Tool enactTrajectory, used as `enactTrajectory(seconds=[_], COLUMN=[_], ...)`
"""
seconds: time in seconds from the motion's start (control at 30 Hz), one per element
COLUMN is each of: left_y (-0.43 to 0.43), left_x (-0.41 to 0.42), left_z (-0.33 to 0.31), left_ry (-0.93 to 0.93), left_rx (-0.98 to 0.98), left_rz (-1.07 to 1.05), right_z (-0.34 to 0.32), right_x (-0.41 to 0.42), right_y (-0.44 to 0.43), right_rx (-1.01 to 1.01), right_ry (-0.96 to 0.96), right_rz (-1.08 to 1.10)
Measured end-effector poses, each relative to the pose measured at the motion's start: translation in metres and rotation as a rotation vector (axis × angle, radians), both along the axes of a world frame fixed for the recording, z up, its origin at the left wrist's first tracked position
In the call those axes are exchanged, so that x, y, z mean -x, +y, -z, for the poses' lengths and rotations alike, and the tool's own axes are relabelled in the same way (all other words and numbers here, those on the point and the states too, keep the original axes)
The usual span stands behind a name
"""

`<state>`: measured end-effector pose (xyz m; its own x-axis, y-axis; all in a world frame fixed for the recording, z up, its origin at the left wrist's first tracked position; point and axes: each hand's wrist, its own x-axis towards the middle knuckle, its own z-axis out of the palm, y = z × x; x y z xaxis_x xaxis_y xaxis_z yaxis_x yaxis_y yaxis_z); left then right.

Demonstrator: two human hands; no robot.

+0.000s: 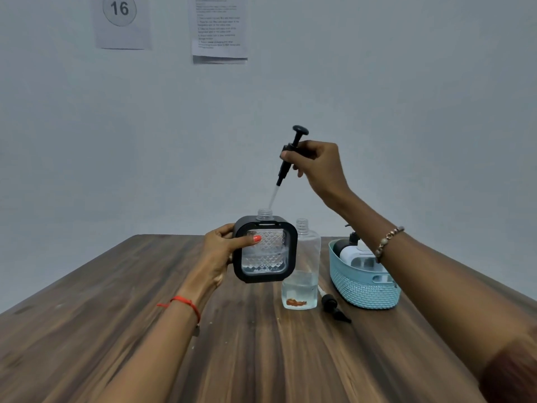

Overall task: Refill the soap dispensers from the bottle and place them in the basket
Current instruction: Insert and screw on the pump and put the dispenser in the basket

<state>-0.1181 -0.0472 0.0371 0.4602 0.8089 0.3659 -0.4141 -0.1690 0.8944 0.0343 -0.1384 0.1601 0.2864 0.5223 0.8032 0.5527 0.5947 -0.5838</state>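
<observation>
My left hand (222,251) grips a square soap dispenser (266,250) with a black frame and a clear patterned window, held upright above the table. Its threaded neck is uncapped. My right hand (318,165) holds a black pump head (290,154) above the dispenser, tilted, with its clear tube tip right at the neck. A clear refill bottle (300,269), uncapped and about a third full, stands on the table just right of the dispenser. A light blue basket (363,289) to the right holds a white dispenser (350,253) with a black pump.
A second black pump cap (334,306) lies on the wooden table (145,330) between bottle and basket. The table's far edge meets a grey wall with two paper sheets (219,27) taped high up.
</observation>
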Motion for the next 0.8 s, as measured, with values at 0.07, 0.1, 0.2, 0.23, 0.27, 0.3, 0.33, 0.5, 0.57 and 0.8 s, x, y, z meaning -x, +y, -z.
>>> enactTrajectory(seconds=[0.07, 0.1, 0.2, 0.23, 0.27, 0.3, 0.33, 0.5, 0.57, 0.8], left_y=[-0.002, -0.002, -0.004, -0.004, -0.004, -0.004, -0.005, -0.007, -0.007, -0.011], left_x=[0.002, 0.003, 0.005, 0.006, 0.006, 0.007, 0.007, 0.008, 0.007, 0.005], left_z=[0.000, 0.000, 0.001, 0.001, 0.000, 0.000, 0.000, -0.002, -0.003, -0.003], left_ry=[0.009, 0.014, 0.017, 0.017, 0.018, 0.018, 0.017, 0.008, 0.002, -0.008], left_rx=[-0.002, -0.002, 0.002, 0.001, -0.002, -0.003, -0.004, -0.005, -0.008, -0.012], left_rz=[0.004, 0.006, 0.007, 0.006, 0.006, 0.006, 0.006, 0.003, 0.003, 0.009], right_z=[0.000, -0.001, -0.002, -0.003, -0.004, -0.005, -0.006, -0.011, -0.009, 0.016], right_x=[0.003, 0.003, 0.004, 0.004, 0.005, 0.005, 0.006, 0.005, 0.006, 0.013], right_y=[-0.001, -0.001, -0.002, -0.002, -0.003, -0.003, -0.003, -0.005, -0.005, -0.003], right_rx=[0.013, 0.018, 0.030, 0.028, 0.025, 0.021, 0.014, -0.014, 0.009, 0.156], right_ry=[-0.008, -0.011, 0.006, 0.013, 0.018, 0.020, 0.024, 0.041, 0.021, -0.082], right_rz=[0.003, 0.005, 0.008, 0.009, 0.009, 0.009, 0.010, 0.010, 0.011, -0.030])
